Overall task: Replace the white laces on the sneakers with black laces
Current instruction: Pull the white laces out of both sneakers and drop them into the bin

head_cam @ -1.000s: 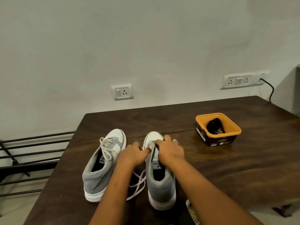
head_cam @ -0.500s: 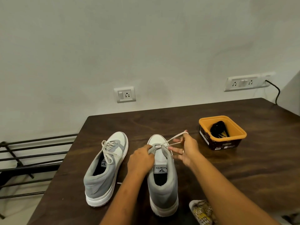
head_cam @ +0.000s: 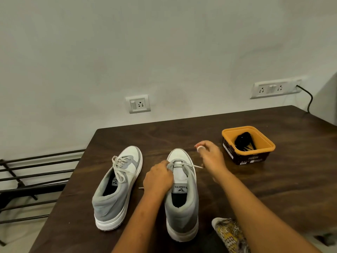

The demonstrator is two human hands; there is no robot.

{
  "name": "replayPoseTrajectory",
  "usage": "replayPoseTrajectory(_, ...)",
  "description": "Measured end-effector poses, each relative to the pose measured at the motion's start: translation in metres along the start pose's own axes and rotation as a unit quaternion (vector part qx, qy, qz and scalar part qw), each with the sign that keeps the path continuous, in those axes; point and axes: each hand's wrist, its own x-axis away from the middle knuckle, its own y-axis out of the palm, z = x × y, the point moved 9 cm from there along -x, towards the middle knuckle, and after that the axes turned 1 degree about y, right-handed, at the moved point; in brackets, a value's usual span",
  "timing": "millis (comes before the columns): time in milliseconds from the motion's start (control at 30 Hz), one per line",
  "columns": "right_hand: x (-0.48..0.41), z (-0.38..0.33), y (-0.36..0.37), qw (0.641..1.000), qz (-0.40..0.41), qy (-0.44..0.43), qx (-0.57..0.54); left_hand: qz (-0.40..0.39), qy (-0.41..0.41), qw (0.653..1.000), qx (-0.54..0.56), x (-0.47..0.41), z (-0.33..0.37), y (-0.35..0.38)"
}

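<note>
Wall: pale and plain, behind the far edge of the table.
Table: dark wood, carrying both sneakers and the tub.
Rack: black metal bars, left of the table and lower than its top.
Right sneaker: grey and white, upright, toe toward the wall, between the two forearms. Its tongue lay bare below the lowest eyelets.
Left sneaker: same make, just beside the first and angled a little, toe toward the wall.
Tub: orange rim, dark sides, right of the sneakers and apart from them.
Left hand: fingers curled over the right sneaker's left eyelet edge, gripping it near the toe.
Right hand: raised between the right sneaker and the tub, blurred. Its fingers were bent around the loose white lace, with a white turn showing at one fingertip.
Patterned cloth: yellow and white, at the table's near edge.
Double socket: on the wall, with a black cable leading off it.
Single socket: on the wall above the sneakers.
Black laces: bundled inside the tub.
Loose white lace: threaded only through the right sneaker's lowest eyelets, one strand running to the right hand.
Second white lace: fully threaded on the left sneaker.
</note>
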Motion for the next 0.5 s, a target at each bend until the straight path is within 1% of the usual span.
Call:
replayPoseTrajectory(33,0.002,-0.003,0.013,0.992,-0.056,-0.041,0.11,-0.001,0.001,1.0,0.001,0.0,0.001,0.0)
replayPoseTrajectory(67,0.006,-0.004,0.028,0.972,-0.113,-0.064,0.194,-0.001,0.002,1.0,0.001,0.001,0.002,0.0)
replayPoseTrajectory(100,0.012,-0.004,0.042,0.95,-0.155,-0.08,0.26,0.0,0.003,1.0,0.003,0.001,0.002,-0.001)
replayPoseTrajectory(133,0.018,-0.007,0.052,0.929,-0.179,-0.089,0.311,0.001,0.004,1.0,0.007,0.002,0.002,-0.002)
replayPoseTrajectory(167,0.021,-0.01,0.058,0.916,-0.182,-0.093,0.346,0.0,0.005,1.0,0.012,0.002,0.003,-0.002)
replayPoseTrajectory(233,0.023,-0.018,0.063,0.9,-0.158,-0.109,0.39,-0.005,0.005,1.0,0.025,0.003,0.002,-0.003)
replayPoseTrajectory(333,0.028,-0.021,0.069,0.86,-0.128,-0.149,0.471,-0.009,-0.003,0.999,0.05,0.003,0.0,-0.002)
replayPoseTrajectory(367,0.028,-0.021,0.07,0.862,-0.118,-0.157,0.468,-0.009,-0.006,0.998,0.054,0.003,0.0,-0.002)
replayPoseTrajectory(400,0.028,-0.024,0.069,0.878,-0.103,-0.16,0.44,-0.009,-0.01,0.998,0.057,0.003,-0.001,-0.002)
replayPoseTrajectory(433,0.025,-0.028,0.065,0.907,-0.083,-0.156,0.383,-0.009,-0.013,0.998,0.059,0.003,-0.002,-0.002)
replayPoseTrajectory(467,0.023,-0.033,0.058,0.944,-0.061,-0.146,0.289,-0.008,-0.016,0.998,0.061,0.003,-0.002,-0.002)
replayPoseTrajectory(500,0.019,-0.034,0.047,0.977,-0.04,-0.125,0.166,-0.007,-0.017,0.998,0.063,0.003,-0.002,-0.002)
